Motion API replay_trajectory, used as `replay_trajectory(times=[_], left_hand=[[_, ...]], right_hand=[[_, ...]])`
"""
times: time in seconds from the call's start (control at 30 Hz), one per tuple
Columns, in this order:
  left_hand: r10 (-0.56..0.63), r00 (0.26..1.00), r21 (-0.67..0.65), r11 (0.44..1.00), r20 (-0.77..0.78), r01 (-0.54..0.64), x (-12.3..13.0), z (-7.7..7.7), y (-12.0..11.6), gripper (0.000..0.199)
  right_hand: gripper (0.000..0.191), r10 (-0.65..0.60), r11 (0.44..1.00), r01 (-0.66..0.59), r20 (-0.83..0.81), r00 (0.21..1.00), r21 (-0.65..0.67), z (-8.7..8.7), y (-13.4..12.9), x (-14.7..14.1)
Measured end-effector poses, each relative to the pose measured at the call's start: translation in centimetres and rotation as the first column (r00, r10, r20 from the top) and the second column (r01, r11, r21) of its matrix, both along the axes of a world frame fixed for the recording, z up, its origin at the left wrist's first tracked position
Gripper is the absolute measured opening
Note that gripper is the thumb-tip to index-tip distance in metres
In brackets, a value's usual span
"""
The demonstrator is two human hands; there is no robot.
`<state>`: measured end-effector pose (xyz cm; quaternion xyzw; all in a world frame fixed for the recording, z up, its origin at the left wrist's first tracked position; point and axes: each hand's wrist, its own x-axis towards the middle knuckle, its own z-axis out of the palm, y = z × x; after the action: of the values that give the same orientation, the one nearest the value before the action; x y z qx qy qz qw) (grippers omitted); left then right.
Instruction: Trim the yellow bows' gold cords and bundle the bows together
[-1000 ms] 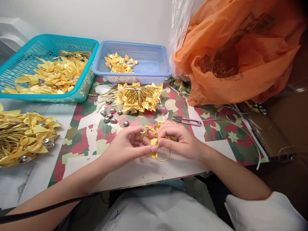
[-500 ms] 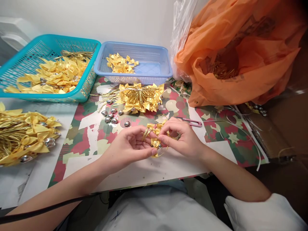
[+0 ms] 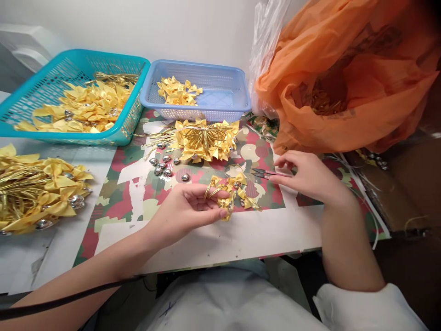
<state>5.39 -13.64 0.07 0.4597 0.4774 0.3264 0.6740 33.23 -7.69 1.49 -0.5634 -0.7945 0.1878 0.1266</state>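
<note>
My left hand (image 3: 188, 207) pinches a yellow ribbon bow (image 3: 225, 202) between thumb and fingers, with loops of gold cord (image 3: 213, 191) around the fingertips. More yellow bows with small silver bells (image 3: 237, 185) lie on the table right beside it. Farther right, my right hand (image 3: 303, 177) is over a pair of pink-handled thread snips (image 3: 267, 174). Its fingers are apart, and the thumb lies along the handle. The dark blades point left. Several loose silver bells (image 3: 158, 171) rest beyond my left hand, near a tied bundle of gold-corded bows (image 3: 206, 140).
A teal basket (image 3: 119, 133) of bows stands at the back left, beside a blue basket (image 3: 229, 109) holding fewer bows. Another bow bundle (image 3: 44, 188) lies at the left. An orange plastic bag (image 3: 310, 131) takes up the back right. White cord (image 3: 375, 225) trails near the box there.
My right hand has let go of the bow and cord and moved right to the snips. My left hand keeps its pinch. The view has shifted slightly.
</note>
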Motion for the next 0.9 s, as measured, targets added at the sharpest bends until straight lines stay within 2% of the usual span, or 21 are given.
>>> replay_trajectory(times=[0.07,0.17,0.3,0.5,0.6,0.7,0.77,0.83,0.9], left_hand=[[0.025,1.0,0.0,1.0,-0.016,-0.025,0.1,0.2,0.1,0.016],[0.055,0.997,-0.001,0.998,-0.05,-0.055,0.2,0.5,0.1,0.017],[0.06,0.996,-0.001,0.998,-0.064,-0.06,0.2,0.6,0.2,0.02],[0.064,0.997,-0.007,0.998,-0.05,-0.065,0.2,0.4,0.2,0.019],[0.072,0.996,-0.004,0.997,-0.043,-0.072,0.1,0.3,0.2,0.017],[0.074,0.996,0.0,0.997,-0.044,-0.074,0.1,0.4,0.2,0.018],[0.074,0.996,-0.001,0.997,-0.04,-0.074,0.0,0.5,0.2,0.02],[0.082,0.996,-0.001,0.997,-0.038,-0.082,0.0,0.5,0.2,0.02],[0.093,0.995,0.005,0.996,-0.046,-0.093,0.0,0.5,0.2,0.02]], right_hand=[[0.025,-0.057,0.996,0.064,0.117,0.991,-0.057,-0.1,0.5,1.6],[0.016,-0.061,0.991,0.081,0.169,0.984,-0.11,-0.4,0.5,2.1],[0.011,-0.026,0.993,0.044,0.161,0.987,-0.11,-0.6,0.3,1.2],[0.016,-0.07,0.986,0.092,0.152,0.986,-0.141,-0.7,0.3,0.0],[0.018,-0.077,0.99,0.078,0.011,0.997,-0.114,-0.4,-0.1,-0.4],[0.016,0.002,0.994,-0.026,-0.215,0.977,-0.11,0.2,-1.0,-0.9],[0.012,0.116,0.96,-0.191,-0.327,0.938,-0.206,0.4,-1.5,-1.2],[0.022,0.219,0.893,-0.344,-0.388,0.895,-0.29,0.6,-1.8,-1.3],[0.035,0.259,0.874,-0.383,-0.381,0.887,-0.298,0.6,-1.9,-1.6]])
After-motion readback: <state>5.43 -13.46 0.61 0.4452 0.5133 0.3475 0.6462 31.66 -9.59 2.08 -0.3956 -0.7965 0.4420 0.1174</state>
